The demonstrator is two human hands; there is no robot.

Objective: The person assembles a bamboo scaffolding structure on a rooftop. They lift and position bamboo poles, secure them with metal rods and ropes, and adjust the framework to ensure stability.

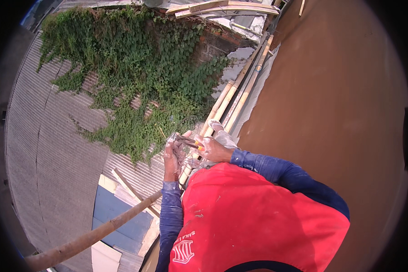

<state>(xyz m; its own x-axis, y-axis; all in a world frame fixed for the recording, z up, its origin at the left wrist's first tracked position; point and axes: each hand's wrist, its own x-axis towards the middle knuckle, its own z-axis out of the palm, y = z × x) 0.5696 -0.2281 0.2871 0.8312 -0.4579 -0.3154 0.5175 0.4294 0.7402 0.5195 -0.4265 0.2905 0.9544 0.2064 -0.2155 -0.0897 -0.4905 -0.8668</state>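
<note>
My right hand, dusted with white, is closed round the yellow-orange handles of a pair of pliers. The dark jaws point left, toward my left hand. That hand is raised beside the jaws with its fingers curled, whitish with dust; what its fingertips hold is too small to make out. Thin wires spread out just below the hands, and I cannot tell which hand they hang from. Both hands are over bamboo poles.
Brown wall rises on the right. Corrugated roofing spreads below on the left, partly under green creeper. A bamboo pole slants across the lower left, near a blue panel. Wooden boards lie at the top.
</note>
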